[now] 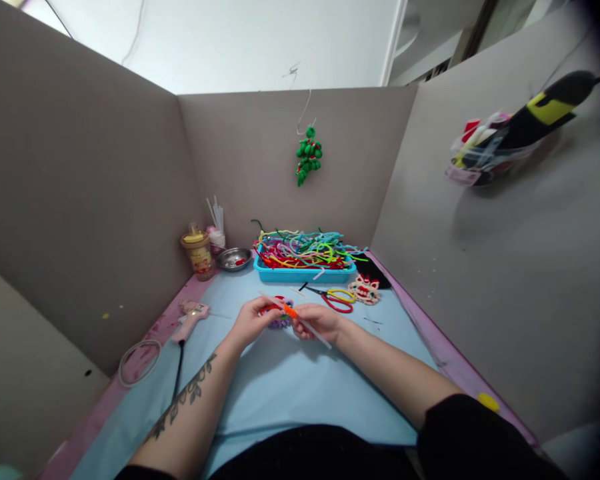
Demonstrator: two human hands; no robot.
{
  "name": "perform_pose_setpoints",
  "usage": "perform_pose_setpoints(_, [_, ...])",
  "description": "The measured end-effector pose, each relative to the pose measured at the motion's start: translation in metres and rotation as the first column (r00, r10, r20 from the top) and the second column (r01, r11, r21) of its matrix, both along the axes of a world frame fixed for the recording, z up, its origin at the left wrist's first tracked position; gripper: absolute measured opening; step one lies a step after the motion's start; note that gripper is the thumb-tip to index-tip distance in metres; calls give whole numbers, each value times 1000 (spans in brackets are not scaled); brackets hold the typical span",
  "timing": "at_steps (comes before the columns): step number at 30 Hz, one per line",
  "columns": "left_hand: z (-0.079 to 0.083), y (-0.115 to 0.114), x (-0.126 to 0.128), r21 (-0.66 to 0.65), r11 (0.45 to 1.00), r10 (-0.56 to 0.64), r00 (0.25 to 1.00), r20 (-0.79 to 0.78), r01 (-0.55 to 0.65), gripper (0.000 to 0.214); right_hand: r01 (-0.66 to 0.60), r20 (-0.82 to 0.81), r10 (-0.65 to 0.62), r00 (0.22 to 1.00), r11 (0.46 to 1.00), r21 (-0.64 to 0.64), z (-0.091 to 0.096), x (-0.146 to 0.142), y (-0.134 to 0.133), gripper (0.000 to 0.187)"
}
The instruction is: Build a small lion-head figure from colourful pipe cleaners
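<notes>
My left hand [253, 323] and my right hand [320, 320] meet above the middle of the blue-covered table. Between them is a slanting translucent white stick [318, 337] that looks like a glue stick. Bright orange pipe cleaner [290, 310] is coiled around its middle. The left fingers pinch the stick and coil from the left, while the right fingers curl around it just right of the coil. Directly behind the hands, a colourful fuzzy piece [281, 325] with purple, red and green parts lies on the table, partly hidden by the fingers.
A blue tray [305, 275] heaped with pipe cleaners stands at the back. Right of centre lie scissors [341, 300] and a cream-and-red pipe-cleaner piece [365, 289]. A pink glue gun [193, 322], metal bowl [234, 259] and lidded cup [199, 254] are on the left. Grey panels [280, 167] enclose the table.
</notes>
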State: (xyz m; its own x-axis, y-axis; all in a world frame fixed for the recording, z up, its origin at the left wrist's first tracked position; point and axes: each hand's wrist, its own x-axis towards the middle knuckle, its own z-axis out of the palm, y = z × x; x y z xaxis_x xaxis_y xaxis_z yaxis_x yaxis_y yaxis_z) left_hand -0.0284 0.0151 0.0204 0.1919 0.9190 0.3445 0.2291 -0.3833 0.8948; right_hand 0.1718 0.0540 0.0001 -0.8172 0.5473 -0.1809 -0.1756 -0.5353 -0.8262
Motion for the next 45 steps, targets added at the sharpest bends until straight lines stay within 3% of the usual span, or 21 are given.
perform_pose_setpoints(6, [0, 2, 2, -5, 994, 108, 994, 21, -108, 23, 39, -123, -39, 992, 999, -3, -9, 0, 7, 30])
perform_pose_setpoints(19, [-7, 2, 3, -66, 992, 110, 994, 20, -108, 28, 257, -55, -255, 965, 966, 20, -3, -7, 0, 36])
perform_pose_setpoints(26, [-14, 6, 2, -74, 994, 83, 996, 29, -81, 30, 348, -14, -348, 937, 933, 96, -5, -12, -1, 35])
perform_pose_setpoints(32, [-10, 3, 3, -74, 994, 88, 996, 16, -86, 30, 384, 8, -393, 920, 902, 197, -2, -14, -4, 35])
perform_pose_setpoints(35, [-8, 2, 4, -70, 994, 89, 996, 8, -88, 30, 426, 24, -457, 889, 845, 324, 0, -15, -5, 32])
perform_pose_setpoints(38, [-8, 3, 4, -74, 994, 84, 996, 17, -83, 30, 464, 49, -550, 834, 746, 477, 2, -15, -7, 29])
perform_pose_setpoints(45, [-11, 3, 6, -69, 996, 48, 999, -15, -49, 29, 442, 47, -749, 660, 439, 783, -1, -15, -9, 22])
